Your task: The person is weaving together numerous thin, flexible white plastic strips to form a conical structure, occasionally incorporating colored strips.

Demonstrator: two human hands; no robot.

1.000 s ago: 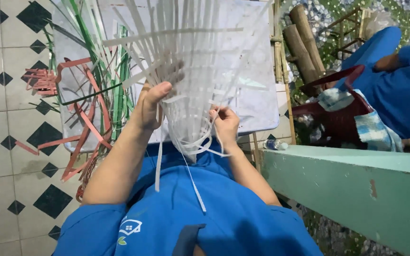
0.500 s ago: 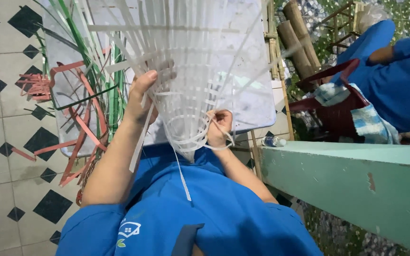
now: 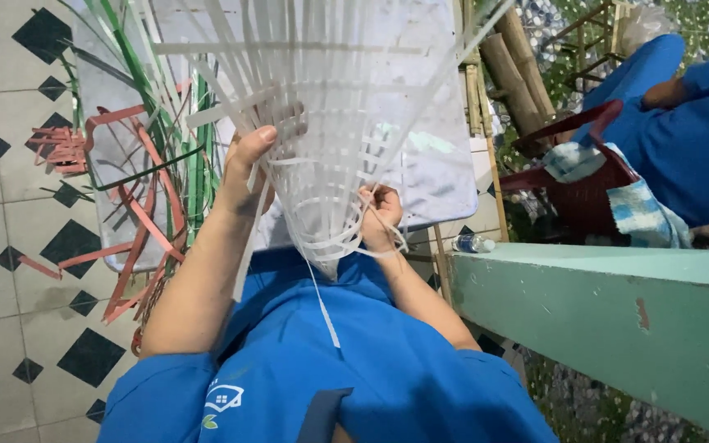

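A half-woven cone of white plastic strips [image 3: 322,123] fans upward from a narrow tip near my lap. My left hand [image 3: 248,164] grips the cone's left side, thumb up over the upright strips. My right hand [image 3: 379,215] is closed on a loose white weaving strip at the cone's lower right, close to the tip. A thin white strip end [image 3: 323,303] hangs from the tip over my blue shirt [image 3: 330,369].
Red and green plastic strips [image 3: 145,197] lie on a clear sheet over the black-and-white tiled floor [image 3: 10,271] at left. A green ledge [image 3: 617,320] runs along the right. Beyond it are a red chair [image 3: 576,189], a small bottle [image 3: 473,244] and another person in blue [image 3: 691,139].
The cone has come nearer and larger in view. My left hand has slid higher along its left side, and my right hand has drawn the weaving strip in close to the tip.
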